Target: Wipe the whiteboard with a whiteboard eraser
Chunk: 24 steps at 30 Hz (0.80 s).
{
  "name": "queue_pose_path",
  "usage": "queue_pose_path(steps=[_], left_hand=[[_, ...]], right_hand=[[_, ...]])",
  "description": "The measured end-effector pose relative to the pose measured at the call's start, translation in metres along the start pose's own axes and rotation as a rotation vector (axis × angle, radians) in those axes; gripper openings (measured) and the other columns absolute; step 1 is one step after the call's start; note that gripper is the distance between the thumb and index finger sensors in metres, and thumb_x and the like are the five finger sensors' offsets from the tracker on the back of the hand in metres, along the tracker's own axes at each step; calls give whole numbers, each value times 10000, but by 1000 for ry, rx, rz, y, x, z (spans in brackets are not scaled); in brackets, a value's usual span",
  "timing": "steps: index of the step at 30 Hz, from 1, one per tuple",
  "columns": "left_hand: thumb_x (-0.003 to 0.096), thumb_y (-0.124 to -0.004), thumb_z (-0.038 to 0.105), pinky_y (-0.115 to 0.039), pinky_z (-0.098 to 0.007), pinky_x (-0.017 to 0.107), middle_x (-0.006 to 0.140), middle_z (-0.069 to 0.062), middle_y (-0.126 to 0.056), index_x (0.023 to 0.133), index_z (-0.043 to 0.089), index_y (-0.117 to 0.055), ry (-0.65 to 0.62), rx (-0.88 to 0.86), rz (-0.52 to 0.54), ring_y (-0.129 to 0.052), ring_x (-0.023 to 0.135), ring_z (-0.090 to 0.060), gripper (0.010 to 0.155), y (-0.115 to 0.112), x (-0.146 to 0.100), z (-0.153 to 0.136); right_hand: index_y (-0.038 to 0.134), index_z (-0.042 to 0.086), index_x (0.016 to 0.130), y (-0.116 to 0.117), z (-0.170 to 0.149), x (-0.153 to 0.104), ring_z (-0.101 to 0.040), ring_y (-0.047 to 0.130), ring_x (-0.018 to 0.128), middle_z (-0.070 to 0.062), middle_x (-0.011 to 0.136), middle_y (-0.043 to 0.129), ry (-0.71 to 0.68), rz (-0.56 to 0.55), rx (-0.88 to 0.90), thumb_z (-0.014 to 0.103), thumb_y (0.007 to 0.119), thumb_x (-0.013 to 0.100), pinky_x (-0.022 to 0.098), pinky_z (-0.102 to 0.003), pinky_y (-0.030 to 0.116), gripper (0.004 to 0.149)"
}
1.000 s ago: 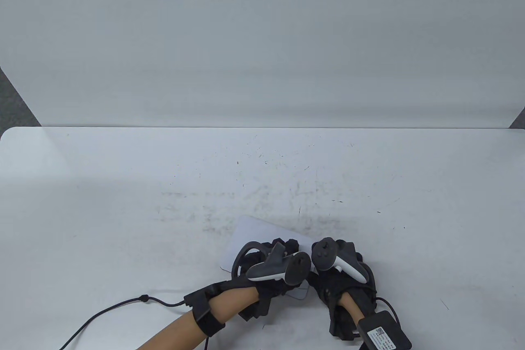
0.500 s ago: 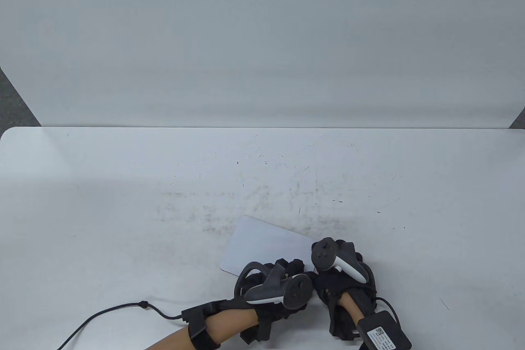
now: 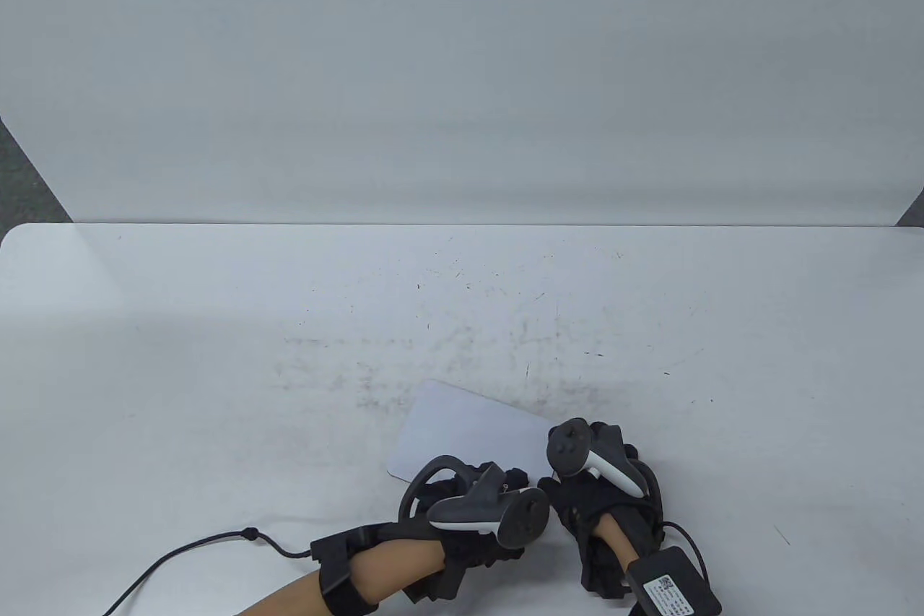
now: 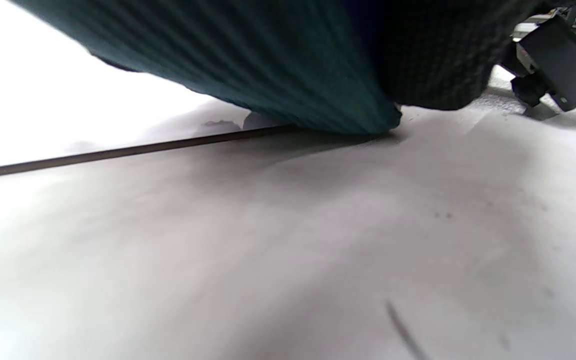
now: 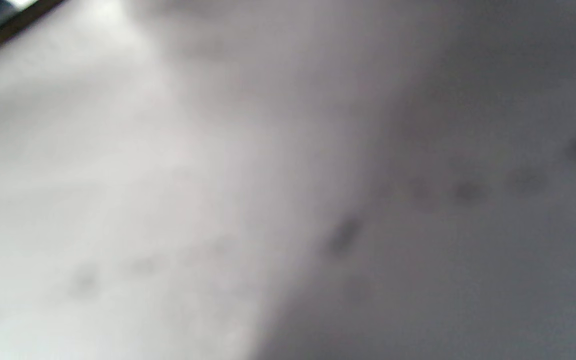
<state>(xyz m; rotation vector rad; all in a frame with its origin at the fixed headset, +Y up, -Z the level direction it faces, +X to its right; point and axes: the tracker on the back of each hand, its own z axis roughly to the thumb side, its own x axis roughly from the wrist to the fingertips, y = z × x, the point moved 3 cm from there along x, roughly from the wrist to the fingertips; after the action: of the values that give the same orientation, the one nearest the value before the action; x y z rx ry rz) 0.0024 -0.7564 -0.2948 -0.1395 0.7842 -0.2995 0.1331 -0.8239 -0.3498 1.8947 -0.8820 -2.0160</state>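
Nearest, the left hand [image 3: 476, 508] presses a dark green eraser [image 4: 288, 75] onto the near edge of the small whiteboard [image 3: 469, 428]; how its fingers lie is hidden. Beside it the right hand [image 3: 599, 493] rests at the board's right edge, fingers unseen. Better to keep the eraser flat, pressure even, and steady the board against sliding on the scuffed table [image 3: 216, 327] beyond.

a white table [image 3: 216, 327] with rounded far corners fills the lower half of the table view, its top scuffed with dark specks and smudges toward the middle. behind it stands a plain pale backdrop [image 3: 462, 67]. dark grey floor [image 3: 22, 175] shows at both side edges. the light is soft and even.
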Motion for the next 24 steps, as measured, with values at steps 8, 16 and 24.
queue_pose_path(steps=[8,16,24], left_hand=[[420,-842,472,-690,-588,568,1132,-138,-618,1023,343,-555,159,80,-70,-774,924,-414,680,-10,-39,-53],[417,-849,455,-641,-591,626,1133,-127,-529,1118,232,-233,414,-115,145,-680,957,-392,960,7,-101,-144],[387,-913,412,-751,-534,681,1099,-130,-479,1082,219,-390,574,-566,587,-767,967,-373,890,20,-168,-231]], right_hand=[[-7,241,890,0,0,0,-398,-125,888,-65,987,-118,-1,-6,-9,459,447,380,578,-696,-5,716],[60,237,920,-6,2,-3,-415,-12,933,-74,1028,-30,-8,-67,-68,483,485,376,615,-703,91,733],[145,264,950,-39,-6,-37,-465,129,975,-135,1082,131,56,-341,-250,490,536,360,637,-732,209,742]])
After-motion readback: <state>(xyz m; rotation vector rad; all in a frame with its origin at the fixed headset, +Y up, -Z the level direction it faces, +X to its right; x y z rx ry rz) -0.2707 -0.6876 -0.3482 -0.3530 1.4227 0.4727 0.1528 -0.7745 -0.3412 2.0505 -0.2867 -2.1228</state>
